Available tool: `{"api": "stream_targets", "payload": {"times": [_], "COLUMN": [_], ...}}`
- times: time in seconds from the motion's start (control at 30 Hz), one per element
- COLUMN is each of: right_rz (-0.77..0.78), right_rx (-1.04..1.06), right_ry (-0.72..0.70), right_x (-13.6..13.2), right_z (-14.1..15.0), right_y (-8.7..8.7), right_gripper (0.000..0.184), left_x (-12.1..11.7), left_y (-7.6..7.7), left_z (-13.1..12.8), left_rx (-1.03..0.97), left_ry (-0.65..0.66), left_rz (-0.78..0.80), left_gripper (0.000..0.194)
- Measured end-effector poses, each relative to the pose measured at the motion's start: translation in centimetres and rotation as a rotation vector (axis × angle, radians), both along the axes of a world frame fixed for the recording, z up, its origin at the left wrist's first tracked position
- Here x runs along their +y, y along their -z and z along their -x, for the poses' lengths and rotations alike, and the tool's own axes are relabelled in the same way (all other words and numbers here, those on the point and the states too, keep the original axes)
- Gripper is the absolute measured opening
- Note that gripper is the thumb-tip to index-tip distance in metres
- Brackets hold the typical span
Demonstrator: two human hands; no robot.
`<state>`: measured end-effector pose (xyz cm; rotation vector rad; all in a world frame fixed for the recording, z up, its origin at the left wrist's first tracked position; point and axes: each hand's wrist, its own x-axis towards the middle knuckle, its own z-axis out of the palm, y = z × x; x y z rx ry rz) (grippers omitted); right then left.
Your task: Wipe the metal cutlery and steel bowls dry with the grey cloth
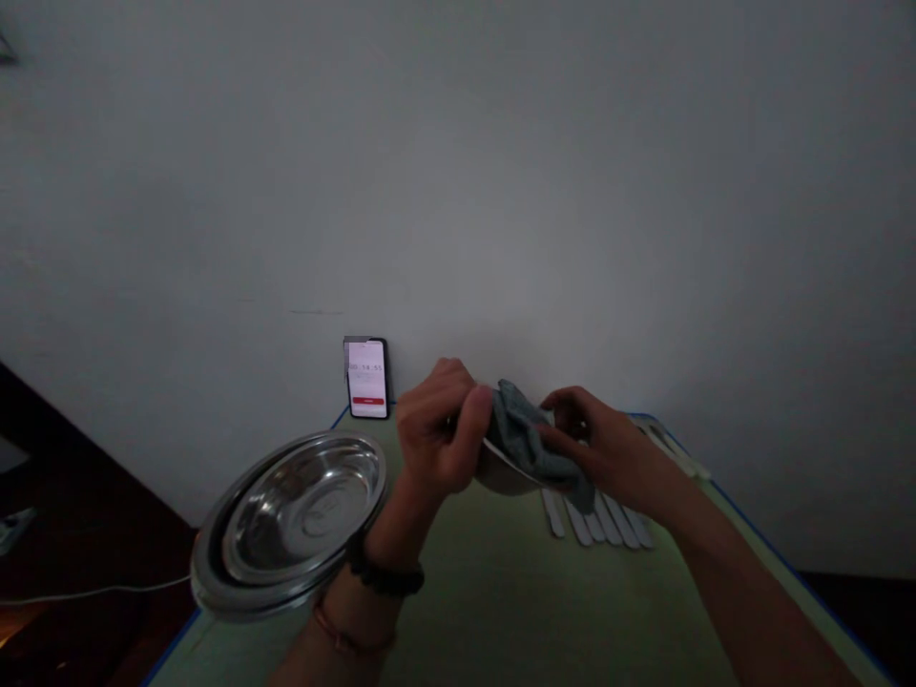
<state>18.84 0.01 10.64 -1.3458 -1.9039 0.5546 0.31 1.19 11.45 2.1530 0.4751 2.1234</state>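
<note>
Above the table, my left hand is closed on the rim of a bowl, which is tilted and pale on the outside. A grey-green cloth lies bunched over the bowl's rim and inside. My right hand pinches this cloth from the right, its fingers curled against it. The cloth and my hands hide most of the bowl's interior. Below my right hand, several utensils with flat pale handles lie side by side on the table; their far ends are hidden.
Two nested steel basins stand at the table's left edge. A phone showing a timer leans on the wall behind. More utensils lie at the far right of the green table, which has a blue edge.
</note>
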Motion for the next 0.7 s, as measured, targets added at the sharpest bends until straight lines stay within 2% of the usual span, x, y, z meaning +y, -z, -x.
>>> {"api": "stream_targets", "payload": {"times": [0.07,0.13,0.23,0.33,0.4,0.5,0.57,0.63,0.7], "right_rz": [0.047,0.145,0.299,0.320,0.278,0.219,0.161,0.082,0.020], "right_rx": [0.006,0.038,0.183,0.343,0.377,0.414,0.401,0.342,0.271], "right_ry": [0.004,-0.092,-0.257,-0.261,-0.201,-0.088,-0.007,0.059,0.109], "right_x": [0.4,0.6,0.6,0.7,0.8,1.3,1.5,1.7,1.8], "right_z": [0.1,0.1,0.2,0.5,0.6,0.8,0.8,0.7,0.5], "right_y": [0.7,1.1,1.2,1.0,1.0,1.2,1.3,1.4,1.4], "right_gripper": [0.028,0.030,0.030,0.023,0.023,0.028,0.032,0.034,0.034], "left_x": [-0.5,-1.3,-2.6,-3.2,-2.7,-1.4,-0.6,-0.2,0.0], "left_y": [-0.2,-0.4,-0.6,-0.5,-0.2,0.4,0.5,0.4,0.2], "left_z": [-0.2,-0.5,-1.2,-1.9,-1.9,-1.3,-1.0,-0.7,-0.5], "left_rx": [0.112,0.245,0.387,0.371,0.293,0.166,0.100,0.067,0.057], "left_ry": [-0.092,-0.149,-0.161,-0.138,-0.109,-0.046,0.069,0.266,0.434], "left_rz": [-0.183,-0.287,-0.319,-0.278,-0.190,0.072,0.270,0.464,0.606], "left_gripper": [0.032,0.028,0.024,0.021,0.017,0.007,0.030,0.052,0.064]}}
